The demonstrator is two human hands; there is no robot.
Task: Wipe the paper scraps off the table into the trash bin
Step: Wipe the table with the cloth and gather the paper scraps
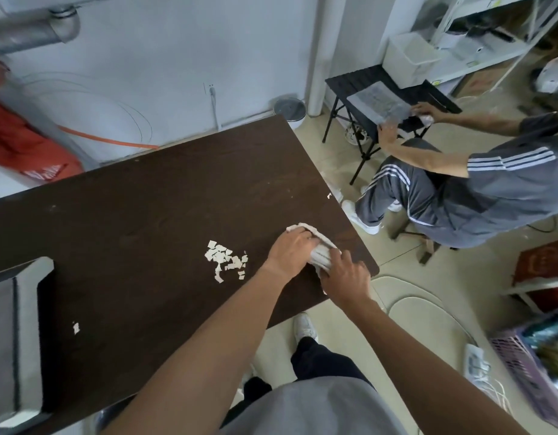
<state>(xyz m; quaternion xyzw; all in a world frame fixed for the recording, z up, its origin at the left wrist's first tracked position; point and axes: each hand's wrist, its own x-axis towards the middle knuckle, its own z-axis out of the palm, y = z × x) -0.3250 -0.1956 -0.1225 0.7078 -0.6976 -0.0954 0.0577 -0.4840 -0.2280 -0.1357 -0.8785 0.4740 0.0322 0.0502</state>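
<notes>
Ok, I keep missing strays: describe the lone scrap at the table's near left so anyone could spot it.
On the dark brown table, look toward its near left, by the grey, pale-rimmed object. One white scrap lies there alone, far from the main pile beside the cloth.
</notes>
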